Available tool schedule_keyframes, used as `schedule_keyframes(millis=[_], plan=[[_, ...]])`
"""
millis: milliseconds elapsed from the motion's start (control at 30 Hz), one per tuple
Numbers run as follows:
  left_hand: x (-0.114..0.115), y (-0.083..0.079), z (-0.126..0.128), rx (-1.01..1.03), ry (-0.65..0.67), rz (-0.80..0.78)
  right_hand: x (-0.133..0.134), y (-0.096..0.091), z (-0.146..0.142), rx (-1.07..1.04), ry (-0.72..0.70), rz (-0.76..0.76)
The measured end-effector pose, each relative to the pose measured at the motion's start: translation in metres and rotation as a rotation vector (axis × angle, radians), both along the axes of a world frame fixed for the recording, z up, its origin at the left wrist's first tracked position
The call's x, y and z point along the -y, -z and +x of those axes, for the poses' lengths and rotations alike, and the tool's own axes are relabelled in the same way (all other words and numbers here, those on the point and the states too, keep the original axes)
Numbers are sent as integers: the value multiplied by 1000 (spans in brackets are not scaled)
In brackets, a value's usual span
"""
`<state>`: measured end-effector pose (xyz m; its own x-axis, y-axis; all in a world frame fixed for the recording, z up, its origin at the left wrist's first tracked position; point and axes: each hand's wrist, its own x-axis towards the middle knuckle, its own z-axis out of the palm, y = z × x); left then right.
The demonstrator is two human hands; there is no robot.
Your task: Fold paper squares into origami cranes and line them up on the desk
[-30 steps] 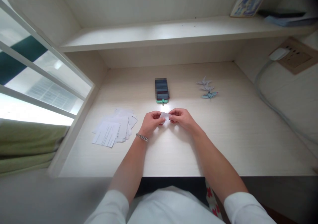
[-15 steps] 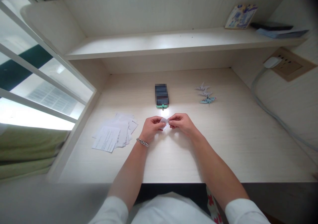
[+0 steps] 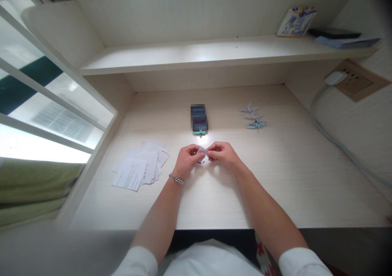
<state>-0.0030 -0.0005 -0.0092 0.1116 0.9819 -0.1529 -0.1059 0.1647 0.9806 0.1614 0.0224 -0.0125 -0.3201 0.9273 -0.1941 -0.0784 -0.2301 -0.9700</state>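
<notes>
Small white paper point(image 3: 201, 150), one piece: lying between the two hands, about midway between the left and right edges of the desk point(image 3: 306, 186); whether it is touching the surface, the view is not showing clearly. Left hand point(image 3: 187, 159), with bracelet point(image 3: 176, 179): gripping the paper's left part between thumb and fingers. Right hand point(image 3: 225, 153): pinching the paper's right edge, thumb against fingertips. Loose sheets point(image 3: 130, 174), some printed: lying overlapped toward the left edge, well apart from the hands. Folded paper birds point(image 3: 256, 124), three, the nearest bluish, the others pale: resting in a row toward the back right corner. Phone point(image 3: 199, 119), apparently, its face obscured: lying between the hands and the back edge, a green piece point(image 3: 200, 132) showing at its near end. Step in hand, by judgement: both hands are working a small fold, the left steadying, the right shaping the edge; the finer creases are staying too small to read. Next move, by judgement: calling for aligned edges and a firm press along the crease, with the left grip holding steady.
</notes>
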Motion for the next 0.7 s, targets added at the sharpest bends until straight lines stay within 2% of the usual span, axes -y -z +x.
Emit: schedule_keyframes(millis=[300,700], plan=[[-1,1,4,173,-69,-67,1,-1,-1,-125,55,-85],[-1,7,1,88,-42,83,1,-2,1,-177,60,-123]])
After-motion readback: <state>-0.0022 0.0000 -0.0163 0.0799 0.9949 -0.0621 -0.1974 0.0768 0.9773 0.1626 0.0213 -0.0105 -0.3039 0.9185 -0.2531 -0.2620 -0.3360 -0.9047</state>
